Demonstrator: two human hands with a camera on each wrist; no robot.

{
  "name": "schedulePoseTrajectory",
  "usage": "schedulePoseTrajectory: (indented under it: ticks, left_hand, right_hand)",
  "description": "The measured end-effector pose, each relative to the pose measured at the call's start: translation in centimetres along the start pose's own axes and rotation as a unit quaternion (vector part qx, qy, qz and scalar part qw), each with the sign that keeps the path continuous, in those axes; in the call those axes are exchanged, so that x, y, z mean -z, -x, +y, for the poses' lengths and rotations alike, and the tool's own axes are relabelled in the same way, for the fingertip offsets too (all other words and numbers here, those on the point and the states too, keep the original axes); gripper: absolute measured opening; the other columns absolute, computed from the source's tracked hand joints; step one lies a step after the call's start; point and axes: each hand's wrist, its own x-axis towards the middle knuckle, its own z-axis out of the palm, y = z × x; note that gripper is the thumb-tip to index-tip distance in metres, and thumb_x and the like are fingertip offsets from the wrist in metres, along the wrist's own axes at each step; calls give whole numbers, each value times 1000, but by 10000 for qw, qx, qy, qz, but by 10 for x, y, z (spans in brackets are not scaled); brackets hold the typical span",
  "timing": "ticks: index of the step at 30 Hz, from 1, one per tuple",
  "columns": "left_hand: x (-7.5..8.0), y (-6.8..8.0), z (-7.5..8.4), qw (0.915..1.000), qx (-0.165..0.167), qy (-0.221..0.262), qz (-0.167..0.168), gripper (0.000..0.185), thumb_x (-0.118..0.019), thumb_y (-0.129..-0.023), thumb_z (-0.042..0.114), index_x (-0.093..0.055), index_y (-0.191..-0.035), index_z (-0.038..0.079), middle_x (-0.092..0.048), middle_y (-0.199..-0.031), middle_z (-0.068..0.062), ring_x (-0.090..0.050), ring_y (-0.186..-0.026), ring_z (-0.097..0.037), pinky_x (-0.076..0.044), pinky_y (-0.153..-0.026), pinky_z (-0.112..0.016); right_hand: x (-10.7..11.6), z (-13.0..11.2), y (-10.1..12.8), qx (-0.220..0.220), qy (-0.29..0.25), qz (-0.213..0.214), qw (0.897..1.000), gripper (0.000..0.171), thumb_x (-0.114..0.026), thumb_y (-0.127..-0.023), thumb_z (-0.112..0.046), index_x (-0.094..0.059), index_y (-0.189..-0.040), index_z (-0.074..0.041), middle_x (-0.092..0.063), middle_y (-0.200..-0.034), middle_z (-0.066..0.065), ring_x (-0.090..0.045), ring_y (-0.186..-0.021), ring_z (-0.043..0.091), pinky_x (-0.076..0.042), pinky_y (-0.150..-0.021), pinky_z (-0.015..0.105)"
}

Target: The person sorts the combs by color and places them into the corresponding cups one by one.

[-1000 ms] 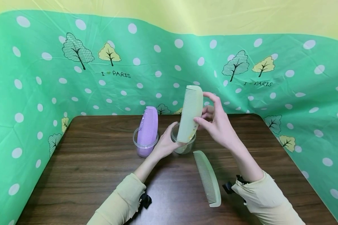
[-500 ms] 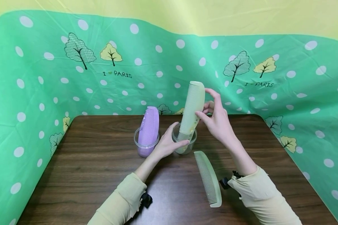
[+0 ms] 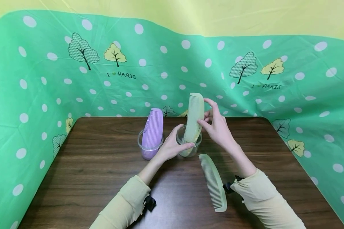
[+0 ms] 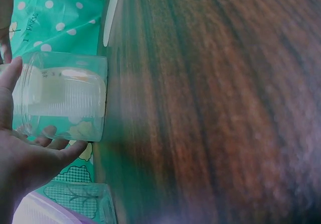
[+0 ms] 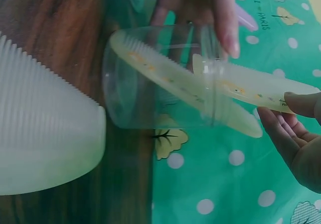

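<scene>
A pale green plastic comb (image 3: 193,119), pinched by the right hand (image 3: 216,127), has been lowered deeper into the clear plastic cup (image 3: 189,147) gripped by the left hand (image 3: 172,148).

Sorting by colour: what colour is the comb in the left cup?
Purple comb; the head view shows it best.

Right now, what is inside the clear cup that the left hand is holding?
The clear cup holds the lower end of a pale green comb, pinched by the right hand. The left hand covers part of the cup's near wall, so its bottom there is hidden.
</scene>
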Motion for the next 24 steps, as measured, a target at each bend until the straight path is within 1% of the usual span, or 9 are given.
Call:
schedulePoseTrajectory:
  ticks: [8,17,21,24]
  left_hand:
    - [-1,0,0,10000,30,14,-16,96,-81,-82,56,-28,-159,37,-35,-167,0,-36,-153,-27,-35,-120,-56]
    - [-1,0,0,10000,-42,54,-11,95,-81,-83,55,-28,-160,34,-37,-166,-2,-36,-153,-26,-34,-122,-55]
    - [-2,0,0,10000,-28,94,7,95,-81,-83,54,-28,-160,34,-38,-165,-2,-36,-153,-26,-34,-122,-55]
    - [-2,0,-1,10000,-7,94,-2,96,-81,-83,54,-28,-160,33,-38,-165,-1,-35,-154,-25,-33,-122,-54]
  right_hand:
    - [-12,13,1,119,366,-148,9991,80,-71,-94,-1,-28,-158,-23,-64,-93,14,-66,-74,22,-57,-57,27]
    - [-16,16,2,-62,692,-284,9972,78,-71,-94,-2,-30,-158,-19,-65,-94,13,-66,-77,24,-55,-61,29]
    - [-18,17,1,-8,851,-243,9961,77,-73,-93,-2,-33,-157,-18,-66,-92,11,-65,-77,23,-53,-64,29]
    - [-21,19,2,41,1061,-168,9942,77,-76,-91,-4,-36,-155,-18,-66,-90,9,-64,-76,21,-50,-64,28]
